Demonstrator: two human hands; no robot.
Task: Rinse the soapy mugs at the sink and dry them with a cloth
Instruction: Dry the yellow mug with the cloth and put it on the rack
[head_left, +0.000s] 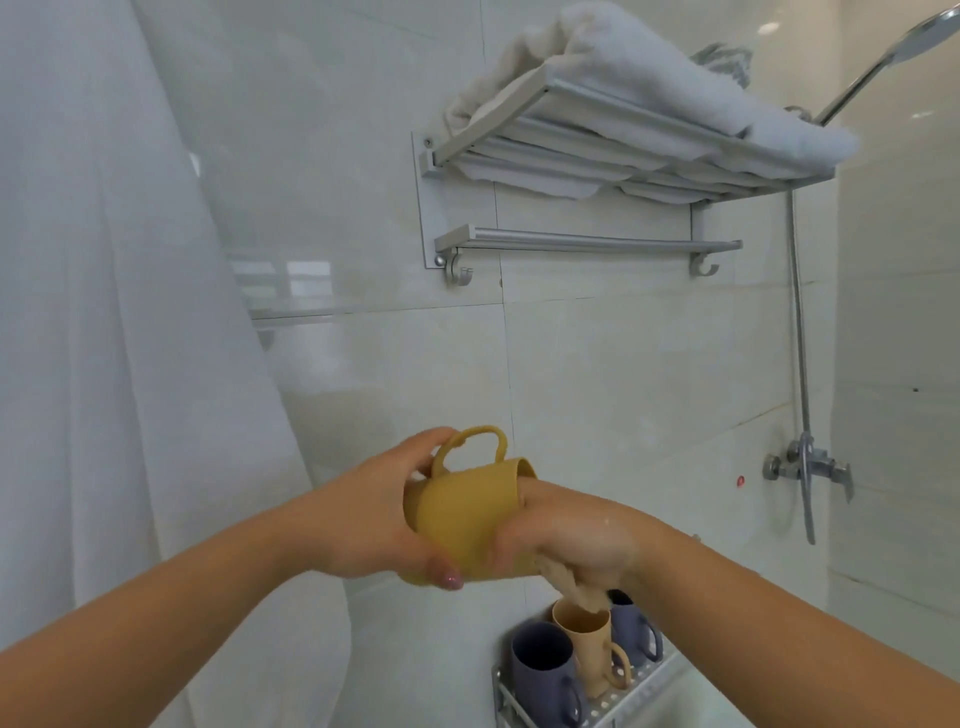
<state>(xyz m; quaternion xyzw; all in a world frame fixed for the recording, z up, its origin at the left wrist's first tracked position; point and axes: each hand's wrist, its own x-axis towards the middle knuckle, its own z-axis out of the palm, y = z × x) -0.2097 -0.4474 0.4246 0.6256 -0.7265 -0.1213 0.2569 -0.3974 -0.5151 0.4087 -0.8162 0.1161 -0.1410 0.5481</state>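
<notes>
A white curtain (130, 312) is seen at far left. The mustard-yellow plastic mug (467, 514), tipped on its side, handle up, is gripped round its base by the left hand (374, 514). The right hand's (576, 540) fingers are pushed into its mouth, a beige cloth (576, 587) clutched beneath. Below, three upright mugs (582, 654) are racked on a perforated metal shelf (623, 701).

A: Where is the held mug (467, 519)?
B: Frame centre, between left hand (363, 514) and right hand (576, 540).
A: And below?
B: Three mugs (540, 670) on a wall shelf (639, 696), lower right. Towel rack (623, 156) upper right; curtain (104, 312) left.
</notes>
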